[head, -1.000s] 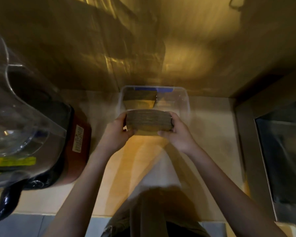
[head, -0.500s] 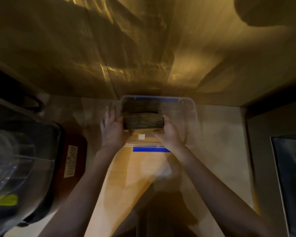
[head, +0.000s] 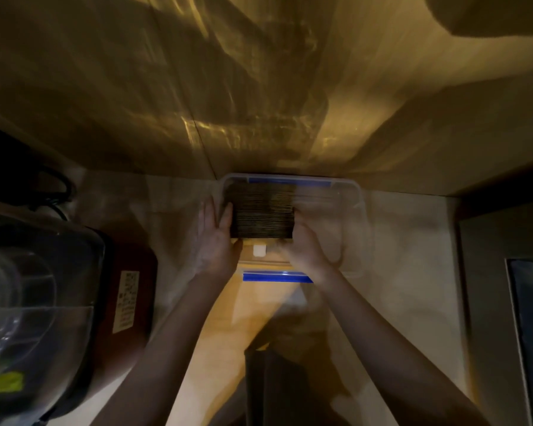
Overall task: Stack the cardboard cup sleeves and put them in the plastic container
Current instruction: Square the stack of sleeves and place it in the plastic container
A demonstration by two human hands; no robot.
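A thick stack of brown cardboard cup sleeves (head: 262, 217) sits low inside the clear plastic container (head: 356, 210), in its left part, up against more sleeves at the back. My left hand (head: 216, 238) presses flat on the stack's left end with straight fingers. My right hand (head: 305, 247) holds the right end; its fingertips are hidden behind the stack. The container has blue clips on its near and far rims and stands against the back wall.
A large blender with a clear jug (head: 28, 302) and dark red base (head: 130, 302) stands close on the left. A dark appliance (head: 530, 327) fills the right edge. A shiny metal wall (head: 259, 87) rises right behind the container. Pale counter (head: 397, 241) lies around it.
Both hands carried the stack forward from above the container's near rim and lowered it inside. The view also tilted, so the blender now sits lower on the left.
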